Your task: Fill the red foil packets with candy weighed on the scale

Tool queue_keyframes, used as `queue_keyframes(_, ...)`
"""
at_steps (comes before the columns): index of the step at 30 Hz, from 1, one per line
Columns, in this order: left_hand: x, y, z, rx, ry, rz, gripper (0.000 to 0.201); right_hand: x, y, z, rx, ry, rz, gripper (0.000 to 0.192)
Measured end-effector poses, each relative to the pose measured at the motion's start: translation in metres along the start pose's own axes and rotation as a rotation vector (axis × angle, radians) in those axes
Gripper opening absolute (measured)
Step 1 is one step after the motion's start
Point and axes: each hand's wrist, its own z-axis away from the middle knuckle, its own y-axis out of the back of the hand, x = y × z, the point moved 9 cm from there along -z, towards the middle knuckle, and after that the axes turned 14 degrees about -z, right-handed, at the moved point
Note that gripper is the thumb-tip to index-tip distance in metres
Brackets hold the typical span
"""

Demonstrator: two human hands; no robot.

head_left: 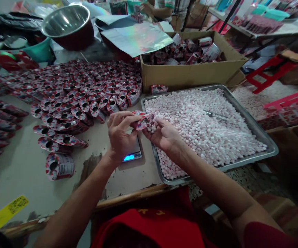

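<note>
My left hand is closed around a small red-and-white printed container, tilted toward my right. Cupped just below its end, my right hand holds several white pellets on its fingers. Whether any pellets are inside the container cannot be seen. Beneath my left hand, partly covered, lies a small digital scale with a lit blue display. To the right, a metal tray carries a thick layer of similar white pellets, with a metal utensil lying on them.
Rows of similar printed containers stand at left and behind; one stands apart. A cardboard box full of containers is behind the tray. A steel bowl sits back left, a red stool at right. Another person's arm shows behind.
</note>
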Motion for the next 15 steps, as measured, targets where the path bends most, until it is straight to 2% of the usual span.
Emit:
queue_keyframes(3, -0.037, 0.007, 0.016, -0.087, 0.268, 0.136, 0.029, 0.001, 0.009, 0.001, 0.048, -0.024, 0.087, 0.019)
queue_keyframes(5, -0.063, 0.006, 0.041, -0.175, 0.497, 0.28, 0.041, -0.002, 0.014, 0.001, 0.048, -0.011, 0.149, 0.021)
queue_keyframes(7, -0.079, 0.001, 0.071, -0.269, 0.687, 0.42, 0.048, -0.006, 0.016, -0.001, 0.019, 0.012, 0.21, 0.026)
queue_keyframes(9, -0.087, -0.003, 0.096, -0.33, 0.805, 0.508, 0.051, -0.006, 0.014, -0.003, -0.032, 0.003, 0.285, 0.028)
queue_keyframes(12, -0.09, -0.005, 0.113, -0.371, 0.851, 0.553, 0.053, 0.001, 0.006, -0.005, -0.118, -0.047, 0.425, 0.015)
queue_keyframes(15, -0.092, 0.014, 0.106, -0.328, 0.74, 0.405, 0.067, 0.005, -0.005, -0.002, -0.177, -0.097, 0.578, 0.005)
